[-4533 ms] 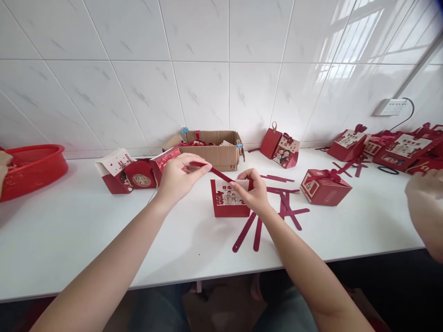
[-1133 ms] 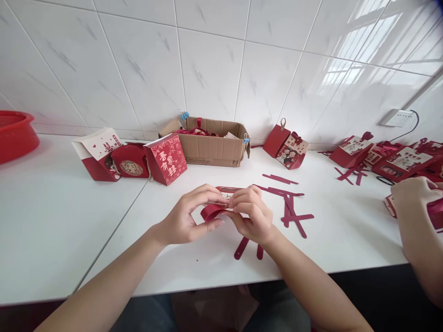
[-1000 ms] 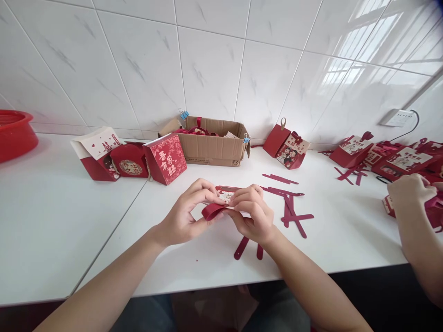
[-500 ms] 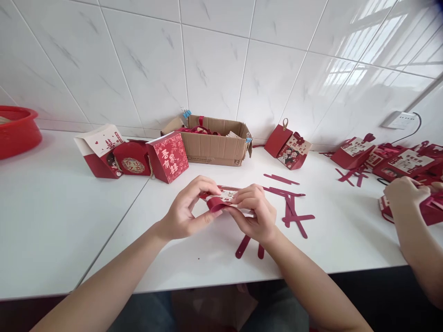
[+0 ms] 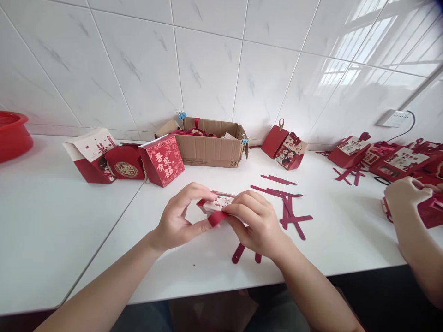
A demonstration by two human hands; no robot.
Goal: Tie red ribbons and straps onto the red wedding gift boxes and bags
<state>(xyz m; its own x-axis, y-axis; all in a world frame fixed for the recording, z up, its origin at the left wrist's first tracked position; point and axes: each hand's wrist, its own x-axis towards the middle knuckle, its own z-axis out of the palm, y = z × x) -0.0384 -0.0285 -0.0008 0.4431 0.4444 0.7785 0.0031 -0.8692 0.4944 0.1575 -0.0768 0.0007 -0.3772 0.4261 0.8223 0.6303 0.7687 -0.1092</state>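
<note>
Between my two hands is a small red and white printed box (image 5: 221,203), held just above the white table (image 5: 166,272). My left hand (image 5: 183,216) grips its left end between thumb and fingers. My right hand (image 5: 254,219) is closed on the right side, its fingers covering part of the print. A dark red strap (image 5: 216,217) curves along the box's near edge. Below my right hand the ends of red strips (image 5: 238,253) lie on the table, and more red strips (image 5: 294,216) lie crossed to the right.
Behind stand a cardboard carton (image 5: 211,150) of red items and finished boxes (image 5: 166,161). A red basin (image 5: 14,138) is far left. At the right, a person's hands (image 5: 410,196) work by a pile of red boxes (image 5: 401,161).
The box has tilted between my hands, and more of its printed face shows. The strap now stands out at its near edge instead of curling in a loop. The view has shifted slightly.
</note>
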